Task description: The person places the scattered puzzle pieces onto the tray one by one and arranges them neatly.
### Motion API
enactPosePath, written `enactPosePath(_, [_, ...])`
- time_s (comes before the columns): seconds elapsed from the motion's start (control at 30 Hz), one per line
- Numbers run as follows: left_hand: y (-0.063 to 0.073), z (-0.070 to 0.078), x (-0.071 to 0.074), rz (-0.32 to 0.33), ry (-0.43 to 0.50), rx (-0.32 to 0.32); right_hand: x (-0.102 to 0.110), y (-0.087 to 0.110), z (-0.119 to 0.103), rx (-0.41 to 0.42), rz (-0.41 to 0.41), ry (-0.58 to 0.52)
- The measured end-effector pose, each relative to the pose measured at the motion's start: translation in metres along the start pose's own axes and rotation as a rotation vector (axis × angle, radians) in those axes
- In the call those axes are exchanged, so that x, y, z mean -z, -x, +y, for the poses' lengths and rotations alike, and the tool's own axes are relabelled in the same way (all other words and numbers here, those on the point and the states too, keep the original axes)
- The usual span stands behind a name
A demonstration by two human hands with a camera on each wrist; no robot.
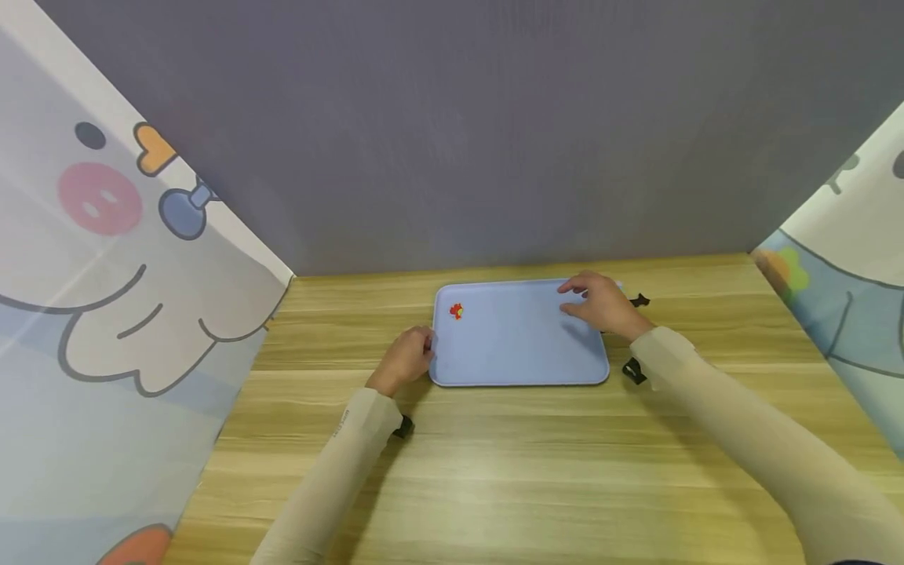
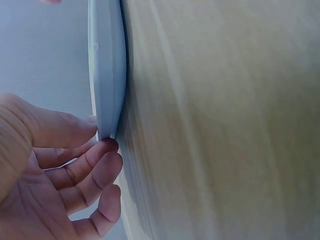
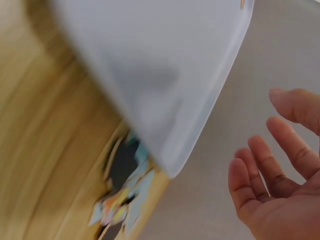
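A light blue rectangular tray (image 1: 519, 337) lies near the back of the table. At its left edge my left hand (image 1: 410, 355) pinches the rim; the left wrist view shows the thumb on one side of the rim (image 2: 107, 65) and curled fingers at the other. My right hand (image 1: 596, 302) hovers over the tray's right part, fingers loosely bent and holding nothing. In the right wrist view that hand (image 3: 280, 185) is apart from the tray (image 3: 165, 110). A small red and yellow figure (image 1: 456, 311) is on the tray's left part; whether printed or loose I cannot tell.
Dark and coloured flat pieces (image 3: 122, 165) lie by the tray's right end, perhaps partly under it; one dark piece (image 1: 639, 300) shows in the head view. A grey wall (image 1: 494, 157) rises behind the wooden table (image 1: 523, 471). Cartoon-printed panels (image 1: 141, 314) flank it.
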State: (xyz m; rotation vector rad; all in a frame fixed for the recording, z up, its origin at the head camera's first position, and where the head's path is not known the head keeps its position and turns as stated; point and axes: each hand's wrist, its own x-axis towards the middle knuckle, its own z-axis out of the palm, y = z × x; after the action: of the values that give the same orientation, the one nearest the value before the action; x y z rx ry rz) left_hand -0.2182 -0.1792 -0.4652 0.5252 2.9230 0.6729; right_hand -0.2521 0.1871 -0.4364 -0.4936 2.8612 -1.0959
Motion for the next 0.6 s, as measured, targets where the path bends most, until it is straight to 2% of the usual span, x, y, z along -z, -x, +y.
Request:
enactPosePath(0.3, [-0.001,-0.002,-0.003,0.004,-0.014,-0.001,0.017,0.021,0.022,0.061,0.135,0.01])
enactPosePath(0.4, [0.0,-0.002,-0.002,0.005,-0.011,-0.001,0.018,0.026,0.03,0.055,0.171,0.015])
enactPosePath(0.6, [0.0,-0.001,-0.002,0.009,-0.001,-0.007,0.023,0.036,0.046,0.013,0.181,0.001])
